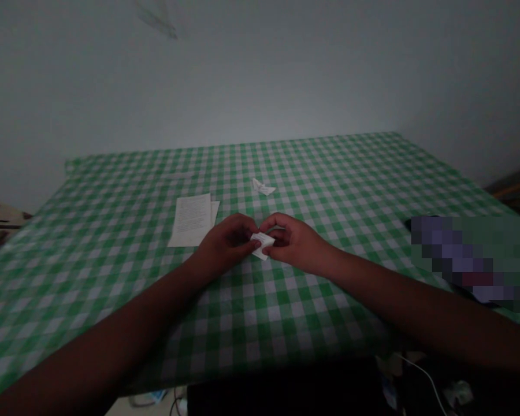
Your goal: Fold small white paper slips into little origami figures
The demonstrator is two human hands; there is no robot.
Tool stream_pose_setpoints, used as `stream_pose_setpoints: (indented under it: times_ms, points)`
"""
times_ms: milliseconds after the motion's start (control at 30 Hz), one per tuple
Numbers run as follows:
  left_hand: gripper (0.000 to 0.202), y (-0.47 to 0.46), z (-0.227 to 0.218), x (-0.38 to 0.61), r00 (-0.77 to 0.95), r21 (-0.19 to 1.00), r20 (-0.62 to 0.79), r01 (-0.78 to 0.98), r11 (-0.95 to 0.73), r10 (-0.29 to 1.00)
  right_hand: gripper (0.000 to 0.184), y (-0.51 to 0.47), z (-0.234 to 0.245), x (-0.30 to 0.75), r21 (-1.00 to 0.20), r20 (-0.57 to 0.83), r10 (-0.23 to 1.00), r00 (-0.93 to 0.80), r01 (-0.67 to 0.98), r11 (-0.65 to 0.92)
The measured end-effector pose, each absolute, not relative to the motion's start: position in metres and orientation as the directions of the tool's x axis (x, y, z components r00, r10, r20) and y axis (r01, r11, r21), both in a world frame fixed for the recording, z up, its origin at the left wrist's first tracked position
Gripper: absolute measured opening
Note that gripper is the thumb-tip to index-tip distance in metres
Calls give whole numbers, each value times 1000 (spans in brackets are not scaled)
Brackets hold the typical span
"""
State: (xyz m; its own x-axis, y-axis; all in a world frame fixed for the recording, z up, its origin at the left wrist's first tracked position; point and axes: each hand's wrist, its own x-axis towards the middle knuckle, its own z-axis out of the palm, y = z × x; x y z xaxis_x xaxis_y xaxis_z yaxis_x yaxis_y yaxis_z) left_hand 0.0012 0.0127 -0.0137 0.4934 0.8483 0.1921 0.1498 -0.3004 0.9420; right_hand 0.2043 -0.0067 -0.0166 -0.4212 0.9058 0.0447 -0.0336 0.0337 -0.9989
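Observation:
Both my hands meet over the middle of a table covered with a green and white checked cloth [112, 242]. My left hand [227, 242] and my right hand [292, 241] pinch a small folded piece of white paper [262, 242] between their fingertips, just above the cloth. Fingers of both hands are curled round the paper. A stack of white paper sheets [193, 219] lies flat just left of my left hand. A small folded white paper shape [263, 187] rests on the cloth beyond my hands.
A plain pale wall [260, 75] stands behind the table. A dark flat object, pixelated [472, 257], lies at the table's right edge. Cables and small clutter [420, 381] show below the near edge. The room is dim.

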Motion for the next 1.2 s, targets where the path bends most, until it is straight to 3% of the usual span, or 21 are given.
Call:
stream_pose_setpoints:
  times_ms: [433,800,1000,1200]
  points:
    - [12,10,-5,1,425,920,218,210,-330,879,46,-5,-21,206,-1000,3,919,-394,27,15]
    - [13,8,-4,1,338,938,139,255,-233,931,39,-2,-18,208,-990,60,952,-299,108,96]
    - [14,8,-3,1,338,895,118,370,-247,934,29,-3,-13,210,-920,159,945,-284,304,247]
    - [13,7,-1,1,371,729,109,600,-328,922,16,-2,-14,213,-753,302,882,-361,477,453]
